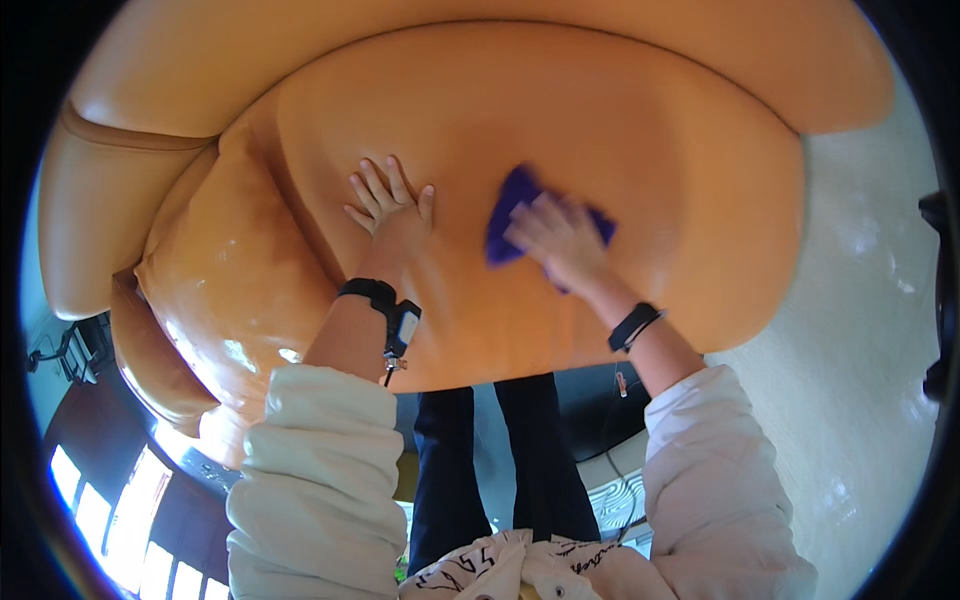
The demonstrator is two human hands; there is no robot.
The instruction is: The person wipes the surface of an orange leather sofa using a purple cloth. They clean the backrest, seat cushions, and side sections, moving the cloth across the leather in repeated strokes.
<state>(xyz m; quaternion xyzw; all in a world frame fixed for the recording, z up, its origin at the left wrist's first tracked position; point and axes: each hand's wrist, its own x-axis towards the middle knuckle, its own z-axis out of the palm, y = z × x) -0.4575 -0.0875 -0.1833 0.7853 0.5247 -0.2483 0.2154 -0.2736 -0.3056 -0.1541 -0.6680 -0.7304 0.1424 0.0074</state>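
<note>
My left hand lies flat on the tan leather sofa seat, its fingers spread and nothing in them. To the right, my right hand presses a purple cloth against the same seat. Slightly blurred fingers rest over the middle of the cloth, whose corners stick out to the left, right and top. Part of the cloth is hidden beneath the palm. A black strap with a small device sits on my left wrist, and a black band is on my right.
The sofa's backrest curves along the far side. A second cushion section and an armrest are at left. Pale floor runs along the right side. A thin cable hangs near my legs.
</note>
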